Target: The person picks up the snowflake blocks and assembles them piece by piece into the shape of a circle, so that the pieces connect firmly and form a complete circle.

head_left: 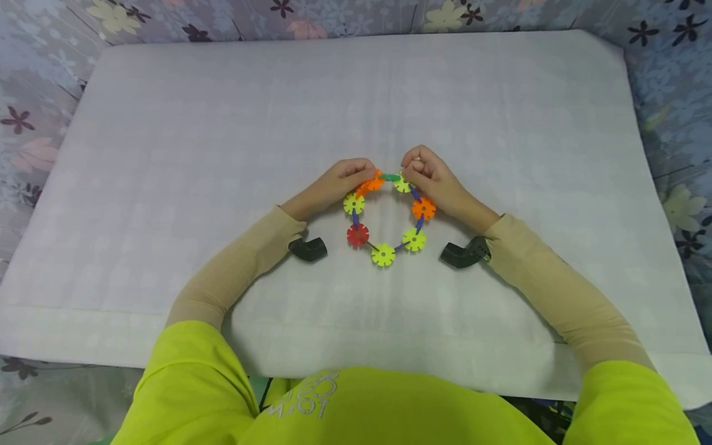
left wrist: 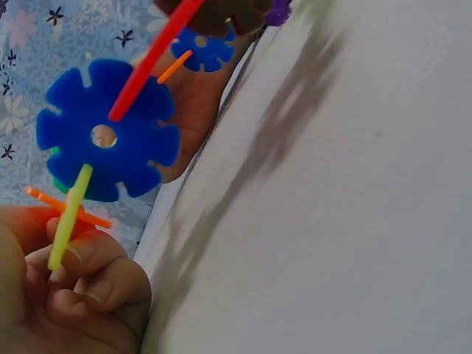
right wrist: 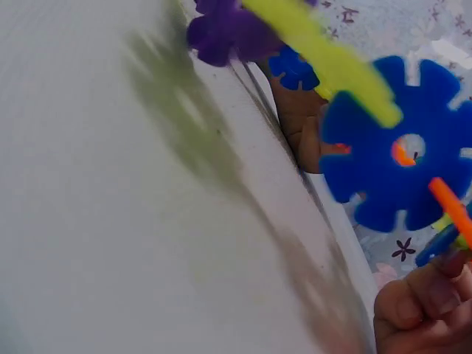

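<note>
In the head view, notched plastic discs joined edge to edge form a closed-looking ring. My left hand (head_left: 350, 176) pinches an orange disc (head_left: 376, 180) at the ring's upper left. At the upper right, my right hand (head_left: 434, 176) holds a yellow-green disc (head_left: 402, 183) between thumb and fingers. A green disc (head_left: 390, 177), seen edge-on, spans the gap between those two. Lower down hang a red disc (head_left: 358, 235) and another yellow-green disc (head_left: 383, 254). Both wrist views show large blue-looking discs (left wrist: 107, 133) close up, their colours unlike the head view; fingers (right wrist: 424, 299) curl below.
A pale cloth-covered table (head_left: 222, 123) lies under the ring, which casts a shadow on it. Black wrist-worn devices (head_left: 466, 253) stick out from both sleeves. Floral fabric (head_left: 334, 18) borders the table's far side.
</note>
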`<state>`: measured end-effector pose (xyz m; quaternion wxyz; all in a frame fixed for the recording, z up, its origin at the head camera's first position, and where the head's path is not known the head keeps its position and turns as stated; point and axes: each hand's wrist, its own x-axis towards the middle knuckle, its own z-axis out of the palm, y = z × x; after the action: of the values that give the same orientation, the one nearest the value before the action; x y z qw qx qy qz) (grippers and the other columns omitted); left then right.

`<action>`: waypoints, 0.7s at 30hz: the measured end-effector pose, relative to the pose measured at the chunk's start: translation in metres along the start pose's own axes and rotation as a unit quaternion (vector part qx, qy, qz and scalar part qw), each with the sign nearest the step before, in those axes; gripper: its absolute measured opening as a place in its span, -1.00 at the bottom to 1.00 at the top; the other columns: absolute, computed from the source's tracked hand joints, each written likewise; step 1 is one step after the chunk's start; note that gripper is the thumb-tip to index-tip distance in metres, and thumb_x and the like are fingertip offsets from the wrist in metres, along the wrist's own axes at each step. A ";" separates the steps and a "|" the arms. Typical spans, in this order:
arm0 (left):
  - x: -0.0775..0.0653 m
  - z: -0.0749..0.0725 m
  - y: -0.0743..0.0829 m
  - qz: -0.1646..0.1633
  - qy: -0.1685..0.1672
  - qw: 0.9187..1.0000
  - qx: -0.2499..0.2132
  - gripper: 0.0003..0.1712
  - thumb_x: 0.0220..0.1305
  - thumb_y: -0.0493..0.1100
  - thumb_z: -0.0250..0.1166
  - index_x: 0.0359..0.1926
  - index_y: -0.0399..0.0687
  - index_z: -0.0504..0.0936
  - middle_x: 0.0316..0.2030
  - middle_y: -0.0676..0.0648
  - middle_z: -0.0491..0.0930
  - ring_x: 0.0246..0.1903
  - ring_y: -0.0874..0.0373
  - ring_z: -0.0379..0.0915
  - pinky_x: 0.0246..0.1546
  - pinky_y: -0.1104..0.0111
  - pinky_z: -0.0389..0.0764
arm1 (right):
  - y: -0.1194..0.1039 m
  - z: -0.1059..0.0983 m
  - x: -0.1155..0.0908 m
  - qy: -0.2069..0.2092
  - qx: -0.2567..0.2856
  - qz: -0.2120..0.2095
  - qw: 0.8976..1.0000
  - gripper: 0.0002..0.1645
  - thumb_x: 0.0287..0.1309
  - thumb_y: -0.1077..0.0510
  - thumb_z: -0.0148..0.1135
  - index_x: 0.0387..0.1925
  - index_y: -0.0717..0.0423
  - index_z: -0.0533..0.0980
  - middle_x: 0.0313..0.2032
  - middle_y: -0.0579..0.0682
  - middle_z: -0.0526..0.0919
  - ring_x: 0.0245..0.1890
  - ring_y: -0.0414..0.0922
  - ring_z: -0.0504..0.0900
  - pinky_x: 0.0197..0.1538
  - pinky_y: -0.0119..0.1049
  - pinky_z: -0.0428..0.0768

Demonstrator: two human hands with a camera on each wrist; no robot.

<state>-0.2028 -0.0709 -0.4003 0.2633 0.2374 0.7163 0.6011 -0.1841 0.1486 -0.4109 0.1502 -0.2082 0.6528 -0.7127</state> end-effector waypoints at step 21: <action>0.001 0.001 -0.001 -0.006 0.012 1.000 -0.022 -0.72 0.37 -0.21 -0.05 -0.46 -0.25 0.41 -0.65 -0.06 0.20 -0.65 0.17 0.15 -0.54 0.42 0.22 | -0.002 0.000 0.000 0.053 0.077 0.010 0.996 -0.85 0.20 0.45 -0.13 -0.34 0.19 0.33 -0.67 -0.07 0.32 -0.77 -0.26 0.10 -0.70 -0.49 0.08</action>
<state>-0.2026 -0.0698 -0.4017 0.2637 0.2198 0.7077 0.6175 -0.1835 0.1486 -0.4087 0.1381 -0.1515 0.6053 -0.7692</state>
